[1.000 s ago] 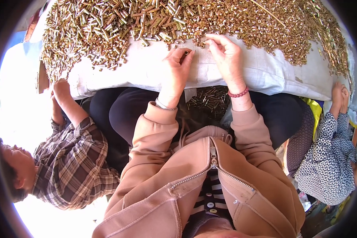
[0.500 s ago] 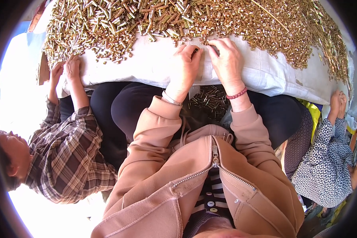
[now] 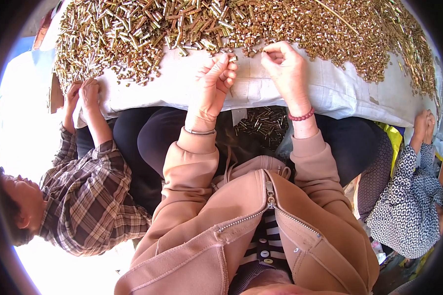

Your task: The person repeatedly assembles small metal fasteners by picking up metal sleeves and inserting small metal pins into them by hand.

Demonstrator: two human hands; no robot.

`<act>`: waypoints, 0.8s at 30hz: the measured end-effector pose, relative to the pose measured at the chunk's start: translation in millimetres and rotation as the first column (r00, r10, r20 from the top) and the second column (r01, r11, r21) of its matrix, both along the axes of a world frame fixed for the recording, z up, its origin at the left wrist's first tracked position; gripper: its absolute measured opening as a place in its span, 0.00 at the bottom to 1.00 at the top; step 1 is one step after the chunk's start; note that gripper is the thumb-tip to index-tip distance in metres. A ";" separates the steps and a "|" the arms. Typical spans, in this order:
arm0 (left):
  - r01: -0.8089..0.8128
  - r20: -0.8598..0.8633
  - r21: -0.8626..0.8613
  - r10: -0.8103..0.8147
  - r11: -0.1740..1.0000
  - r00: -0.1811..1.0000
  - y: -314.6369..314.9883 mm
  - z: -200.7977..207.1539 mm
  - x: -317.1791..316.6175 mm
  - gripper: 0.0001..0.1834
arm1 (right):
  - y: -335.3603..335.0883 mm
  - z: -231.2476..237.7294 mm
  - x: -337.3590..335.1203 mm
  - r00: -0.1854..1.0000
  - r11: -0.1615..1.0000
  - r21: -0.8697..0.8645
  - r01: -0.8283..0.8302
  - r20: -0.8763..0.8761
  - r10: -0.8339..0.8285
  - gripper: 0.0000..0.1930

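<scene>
My left hand (image 3: pixel 212 81) is turned palm side up, its fingers curled round a small shiny metal tube (image 3: pixel 233 59) that shows at the fingertips. To the right of it my right hand (image 3: pixel 286 69), with a red bead bracelet at the wrist, has thumb and forefinger closed in a pinch. What sits in that pinch is too small to make out. Both hands are over the white cloth, apart from each other. Just beyond them lie a heap of longer brass-coloured tubes (image 3: pixel 128 29) and a heap of short ring-like metal pieces (image 3: pixel 325 42).
White cloth (image 3: pixel 330 91) covers the work surface up to its near edge. Below that edge, between my knees, lies a pile of metal tubes (image 3: pixel 262 125). A thin stick (image 3: pixel 337 15) rests on the heap. People in a plaid shirt (image 3: pixel 91 196) and a patterned sleeve (image 3: pixel 406 206) sit either side.
My hands have drawn apart. The left moved left and turned palm up, showing the metal tube. The right shifted slightly right and stays pinched.
</scene>
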State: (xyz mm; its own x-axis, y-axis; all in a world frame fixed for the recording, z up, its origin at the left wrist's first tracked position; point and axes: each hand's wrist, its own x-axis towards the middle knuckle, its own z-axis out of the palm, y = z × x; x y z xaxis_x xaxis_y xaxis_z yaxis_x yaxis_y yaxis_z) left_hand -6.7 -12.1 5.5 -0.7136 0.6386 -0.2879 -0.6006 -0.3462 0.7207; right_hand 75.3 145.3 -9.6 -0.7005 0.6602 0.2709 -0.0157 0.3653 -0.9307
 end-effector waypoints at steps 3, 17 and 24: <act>0.024 -0.019 0.013 -0.024 1.000 1.000 0.0 0.8 -0.3 0.10 | -0.7 1.9 1.0 0.999 0.999 0.010 -0.046 0.001 0.046 0.05; -0.615 -0.928 -0.358 -0.341 0.703 0.150 17.8 -17.2 16.7 0.07 | 6.9 -2.6 -13.2 0.998 0.986 0.164 0.018 -0.060 -0.009 0.05; -0.466 -0.863 -0.421 -0.185 0.778 0.470 10.5 -9.4 12.8 0.08 | 1.7 -5.6 -4.5 0.998 0.989 0.144 0.032 -0.056 -0.024 0.05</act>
